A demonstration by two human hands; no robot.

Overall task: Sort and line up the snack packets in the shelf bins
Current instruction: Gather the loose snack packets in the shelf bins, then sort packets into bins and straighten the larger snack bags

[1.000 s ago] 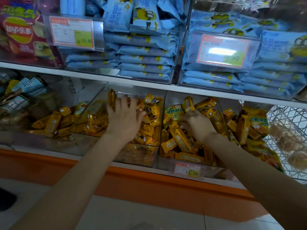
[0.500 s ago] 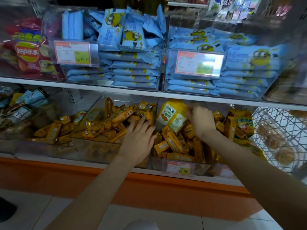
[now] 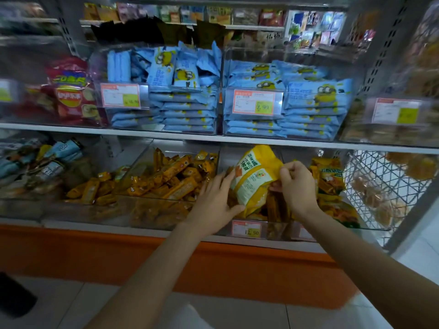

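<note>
Item, left hand (image 3: 213, 200): fingers straight against the left edge of the yellow packet (image 3: 254, 181), thumb under its lower corner, no closed grasp.
Item, right hand (image 3: 297, 186): fingertips pinching the packet's right edge.
Item, packet: raised and tilted over the centre bin (image 3: 280, 230) of orange bars (image 3: 175, 176).
I read this as pulling a stray (bigger than the bars).
Next, I'd carry it right to the matching yellow packs (image 3: 330, 172).
Half a second ago it sat deeper in the bin, with the left hand off it.
</note>
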